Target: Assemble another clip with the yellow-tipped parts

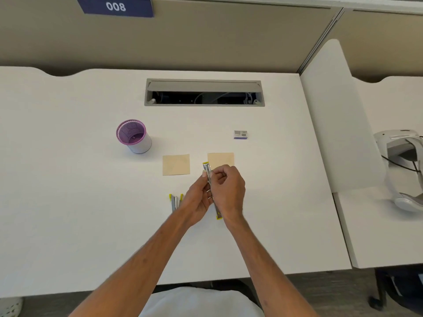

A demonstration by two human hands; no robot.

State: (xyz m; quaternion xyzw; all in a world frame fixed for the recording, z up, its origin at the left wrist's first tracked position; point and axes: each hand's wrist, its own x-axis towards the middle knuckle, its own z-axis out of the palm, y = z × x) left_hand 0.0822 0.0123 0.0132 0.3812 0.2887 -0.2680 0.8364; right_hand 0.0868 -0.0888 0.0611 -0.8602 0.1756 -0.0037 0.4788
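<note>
White desk (68,179) against a beige partition. Left hand (198,200) and right hand (229,191) both pinch a slim yellow-ended stapler (207,171), raised above the desk near a tan note (220,159), apparently to work it. Similar pieces (175,201) lie just left.

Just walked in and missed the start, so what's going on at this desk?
A person holds a slim silver-and-yellow stapler in both hands, the left hand and right hand gripping it above the white desk. Two tan paper squares lie just beyond, more yellow-tipped pieces sit beside the left hand, and a purple mesh cup and small box stand farther back.
</note>
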